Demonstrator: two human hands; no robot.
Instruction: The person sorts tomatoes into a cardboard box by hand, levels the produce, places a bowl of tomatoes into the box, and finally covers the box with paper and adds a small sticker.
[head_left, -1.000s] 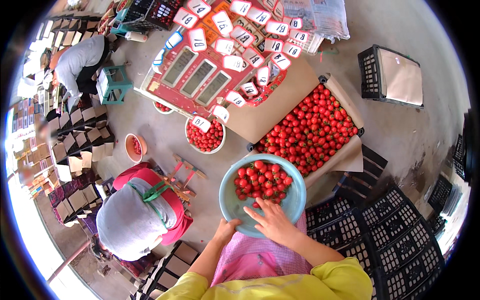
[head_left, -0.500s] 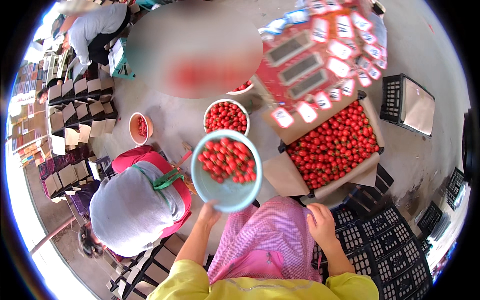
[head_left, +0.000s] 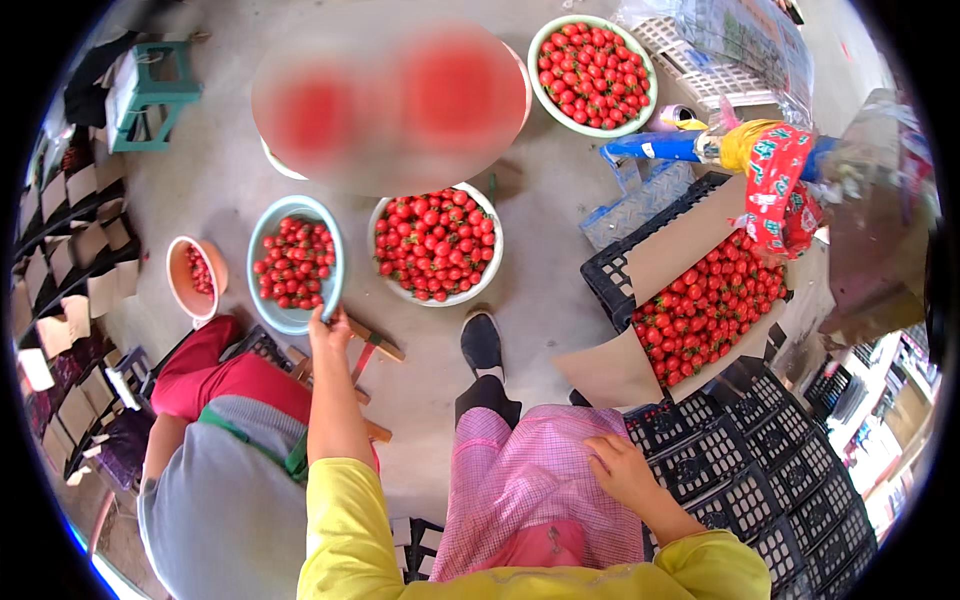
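My left hand point(head_left: 330, 332) grips the near rim of a light blue basin point(head_left: 262, 308), held out to the left. Red cherry tomatoes point(head_left: 294, 262) lie heaped in it. On my lap, over a pink checked apron point(head_left: 560, 440), rests my right hand point(head_left: 618, 468), fingers apart and holding nothing. Just right of the blue basin stands a white basin point(head_left: 497, 250) full of tomatoes. A small orange bucket point(head_left: 180, 290) with some tomatoes is to its left. To my right, a paper-lined crate point(head_left: 605, 282) holds many more tomatoes.
A person in a grey top point(head_left: 235, 500) sits close on my left, beside a wooden stool point(head_left: 380, 340). Black crates point(head_left: 750, 480) are stacked at my right. Farther off are a pale green basin point(head_left: 650, 95) of tomatoes and a teal stool point(head_left: 165, 95). A blurred patch covers the top middle.
My left arm has reached out leftward and away with the blue basin, from in front of my lap to beside the orange bucket. My right hand has stayed on my lap. The view has shifted.
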